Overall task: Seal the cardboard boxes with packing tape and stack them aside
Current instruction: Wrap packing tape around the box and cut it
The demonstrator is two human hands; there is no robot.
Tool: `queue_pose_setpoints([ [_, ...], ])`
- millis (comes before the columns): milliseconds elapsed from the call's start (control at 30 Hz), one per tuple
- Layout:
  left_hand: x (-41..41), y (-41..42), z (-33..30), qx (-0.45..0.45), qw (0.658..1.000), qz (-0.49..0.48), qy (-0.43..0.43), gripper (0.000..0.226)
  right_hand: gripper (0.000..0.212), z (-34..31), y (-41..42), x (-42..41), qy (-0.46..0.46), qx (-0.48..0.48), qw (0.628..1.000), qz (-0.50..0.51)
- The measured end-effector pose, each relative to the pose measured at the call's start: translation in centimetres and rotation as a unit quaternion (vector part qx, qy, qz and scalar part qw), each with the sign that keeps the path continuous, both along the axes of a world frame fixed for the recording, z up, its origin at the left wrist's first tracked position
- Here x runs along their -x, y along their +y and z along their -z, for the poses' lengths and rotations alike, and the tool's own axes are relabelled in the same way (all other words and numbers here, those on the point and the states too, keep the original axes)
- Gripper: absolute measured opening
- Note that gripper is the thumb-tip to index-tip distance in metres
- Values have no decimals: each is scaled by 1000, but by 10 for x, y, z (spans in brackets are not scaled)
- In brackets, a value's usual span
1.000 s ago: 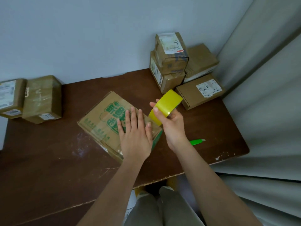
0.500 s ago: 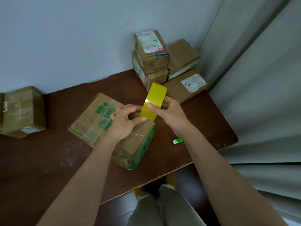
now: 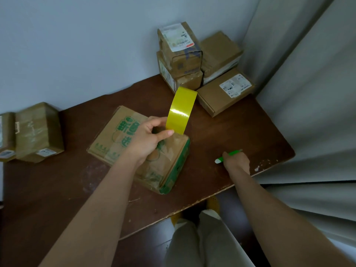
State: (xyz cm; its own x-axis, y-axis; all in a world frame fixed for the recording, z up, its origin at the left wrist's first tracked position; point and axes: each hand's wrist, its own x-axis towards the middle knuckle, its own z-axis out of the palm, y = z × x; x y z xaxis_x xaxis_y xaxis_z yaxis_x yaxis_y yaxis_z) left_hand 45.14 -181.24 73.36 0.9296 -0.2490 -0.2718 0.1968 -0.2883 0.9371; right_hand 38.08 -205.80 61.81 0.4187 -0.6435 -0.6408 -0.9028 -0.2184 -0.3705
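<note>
In the head view, the left hand (image 3: 148,139) holds the yellow packing tape roll (image 3: 181,110) upright, its grip pinching the roll's lower edge just above the green-printed cardboard box (image 3: 119,143) on the brown table (image 3: 231,128). The right hand (image 3: 236,159) rests near the table's front edge, fingers curled round a green utility knife (image 3: 227,156). Stacked boxes (image 3: 192,60) sit at the far corner; two more boxes (image 3: 36,132) lie far left.

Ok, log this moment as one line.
left hand: holds tape roll over printed box | right hand: grips green cutter on table
</note>
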Motion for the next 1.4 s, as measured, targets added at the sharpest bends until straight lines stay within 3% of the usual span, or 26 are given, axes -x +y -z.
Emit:
queue_pose_setpoints([
  [100, -2, -1, -1, 12, 1000, 1, 18, 27, 36, -7, 4, 2, -35, -30, 998, 31],
  [167, -3, -1, -2, 27, 999, -13, 37, 28, 24, -19, 10, 9, -126, -92, 987, 41],
  [267, -3, -4, -6, 43, 997, -28, 55, 29, 11, -65, 29, 35, -261, -229, 938, 15],
  [333, -2, -4, -8, 49, 996, -33, 64, 31, 12, -101, 45, 54, -296, -304, 905, -15],
  [433, -3, -4, -9, 56, 995, -37, 77, 33, 26, -135, 66, 71, -290, -379, 878, -47],
  [500, -3, -3, -9, 60, 994, -38, 85, 32, 30, -145, 78, 70, -257, -386, 883, -69],
  [767, 1, -5, -14, 74, 992, -31, 94, 34, 13, -143, 110, 33, -208, -435, 876, -14],
  [1000, 0, -2, -10, 84, 990, -37, 102, 35, 19, -126, 80, 35, -226, -375, 891, 120],
  [1167, -1, -5, -8, 75, 991, -44, 97, 36, 14, -100, 47, 39, -224, -235, 946, 18],
  [1300, -1, -6, -8, 72, 992, -48, 91, 36, 11, -52, 43, 20, -171, -92, 976, -99],
  [1400, 0, -7, -6, 72, 993, -49, 85, 37, 29, -26, 40, 9, -157, -48, 979, -117],
])
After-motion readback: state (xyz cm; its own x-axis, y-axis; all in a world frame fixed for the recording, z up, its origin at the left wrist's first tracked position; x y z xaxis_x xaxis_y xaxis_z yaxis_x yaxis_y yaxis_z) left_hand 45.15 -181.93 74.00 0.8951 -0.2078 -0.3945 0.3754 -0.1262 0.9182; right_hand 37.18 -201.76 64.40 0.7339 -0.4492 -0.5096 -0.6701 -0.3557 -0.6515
